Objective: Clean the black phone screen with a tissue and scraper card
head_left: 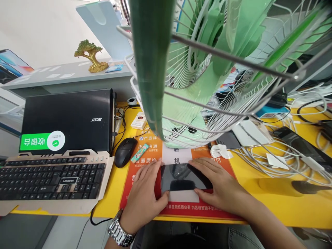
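A phone [181,176] with a dark, glossy screen lies sideways on the orange and red printed mat [129,186]. My left hand [146,190] closes on its left end, thumb at the near edge and fingers along the far edge. From the other side, my right hand [218,183] grips the right end in the same way. The screen mirrors part of the fan above it. A metal watch [121,230] circles my left wrist. The phone's underside is hidden.
A green desk fan [197,90] looms over the mat. To the left are a black mouse [125,152], a keyboard [52,180] and a black laptop [67,117]. White cables [261,166] tangle at right, beside a yellow bottle [277,186]. A cigarette pack [138,121] lies behind the mouse.
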A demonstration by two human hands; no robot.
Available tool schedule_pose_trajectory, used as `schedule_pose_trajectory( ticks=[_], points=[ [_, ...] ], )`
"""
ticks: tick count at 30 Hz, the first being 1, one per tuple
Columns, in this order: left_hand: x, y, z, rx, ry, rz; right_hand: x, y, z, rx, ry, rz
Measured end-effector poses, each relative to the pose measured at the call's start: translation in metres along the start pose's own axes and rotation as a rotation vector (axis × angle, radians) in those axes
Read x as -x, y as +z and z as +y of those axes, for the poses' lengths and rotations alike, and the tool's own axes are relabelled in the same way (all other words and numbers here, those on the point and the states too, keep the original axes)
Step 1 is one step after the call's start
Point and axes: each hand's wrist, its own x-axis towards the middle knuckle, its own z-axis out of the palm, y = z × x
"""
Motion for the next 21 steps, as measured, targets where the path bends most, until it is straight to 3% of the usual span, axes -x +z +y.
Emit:
schedule_pose_trajectory(
  ticks=[21],
  points=[
    [-0.0016,0.0016,0.001,-0.075,0.035,-0.002,-0.0011,-0.0031,-0.0029,-0.048,-0.001,-0.005]
  ],
)
